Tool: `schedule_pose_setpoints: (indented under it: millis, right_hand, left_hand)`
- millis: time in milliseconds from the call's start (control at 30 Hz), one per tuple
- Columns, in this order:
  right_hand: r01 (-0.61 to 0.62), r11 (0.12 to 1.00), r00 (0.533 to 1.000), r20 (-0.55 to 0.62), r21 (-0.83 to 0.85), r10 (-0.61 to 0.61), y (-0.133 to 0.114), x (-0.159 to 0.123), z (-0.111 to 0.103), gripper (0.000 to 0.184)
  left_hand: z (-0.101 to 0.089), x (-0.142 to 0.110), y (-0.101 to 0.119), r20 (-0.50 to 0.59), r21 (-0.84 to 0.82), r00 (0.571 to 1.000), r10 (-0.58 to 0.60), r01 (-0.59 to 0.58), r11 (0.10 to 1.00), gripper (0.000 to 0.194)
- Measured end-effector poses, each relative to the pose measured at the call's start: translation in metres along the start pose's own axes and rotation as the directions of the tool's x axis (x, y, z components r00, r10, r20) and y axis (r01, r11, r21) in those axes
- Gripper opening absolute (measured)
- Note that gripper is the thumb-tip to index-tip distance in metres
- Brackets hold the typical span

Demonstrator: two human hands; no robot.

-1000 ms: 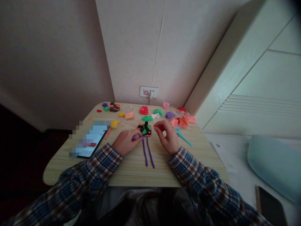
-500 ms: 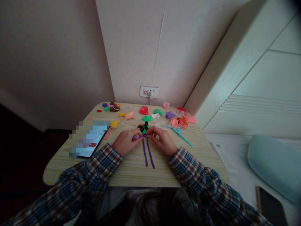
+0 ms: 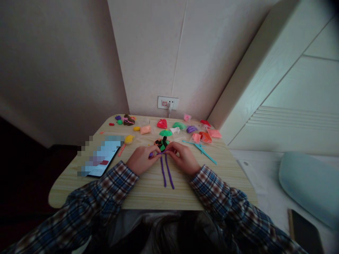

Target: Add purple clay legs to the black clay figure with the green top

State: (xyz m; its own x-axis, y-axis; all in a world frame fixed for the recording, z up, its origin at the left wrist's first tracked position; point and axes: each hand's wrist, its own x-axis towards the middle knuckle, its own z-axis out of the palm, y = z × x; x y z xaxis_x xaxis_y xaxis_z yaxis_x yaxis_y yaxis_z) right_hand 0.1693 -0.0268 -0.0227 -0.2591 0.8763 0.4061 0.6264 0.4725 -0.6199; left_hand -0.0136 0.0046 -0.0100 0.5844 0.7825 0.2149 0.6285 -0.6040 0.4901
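Between my two hands a short purple clay strip (image 3: 162,153) runs crosswise at the top of two long purple clay strips (image 3: 170,173) that lie side by side on the table. My left hand (image 3: 141,159) is closed, pinching the short strip's left end. The fingertips of my right hand (image 3: 182,157) pinch its right end. A purple clay lump (image 3: 151,155) shows beside my left fingers. Just beyond my fingertips stands a small clay tree (image 3: 165,134) with a green top and black trunk, its base partly hidden by my hands.
A tablet-like screen (image 3: 106,155) lies at the table's left. Bagged clay, such as a red pack (image 3: 162,124) and an orange pack (image 3: 206,137), lines the back. Blue plastic tools (image 3: 205,153) lie right of my hands. A brown clay piece (image 3: 129,120) sits at the far left corner.
My right fingertips have shifted very slightly along the short purple strip. Everything else looks the same.
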Motion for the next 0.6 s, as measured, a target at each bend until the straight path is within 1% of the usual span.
schedule_pose_setpoints:
  millis: [200,267,467,533,600]
  right_hand:
    - [-0.011,1.0,0.991,-0.132,0.014,0.013,-0.0015,0.0,-0.0025,0.008]
    - [-0.007,1.0,0.992,-0.125,0.005,0.007,-0.0017,-0.0001,-0.0025,0.01]
    - [0.03,0.999,1.0,-0.003,0.015,-0.03,-0.0016,-0.001,0.0002,0.013]
    - [0.022,1.0,1.0,-0.004,0.019,-0.022,-0.0006,-0.0011,0.0006,0.011]
    - [0.016,1.0,0.999,-0.045,0.027,-0.015,0.0005,-0.0008,0.0002,0.008]
  left_hand:
    - [-0.0003,0.0,0.0004,-0.001,0.002,1.0,-0.003,0.003,1.0,0.015]
    - [-0.0007,-0.0001,0.0009,0.001,0.006,1.0,0.0,0.0,1.0,0.015]
    - [-0.0004,0.0,0.0009,-0.016,0.003,1.0,0.012,-0.012,1.0,0.016]
    - [-0.0003,-0.0001,0.0008,-0.015,-0.001,1.0,0.014,-0.014,1.0,0.016]
    - [-0.0001,-0.0001,0.0007,-0.01,-0.001,1.0,0.007,-0.007,1.0,0.016]
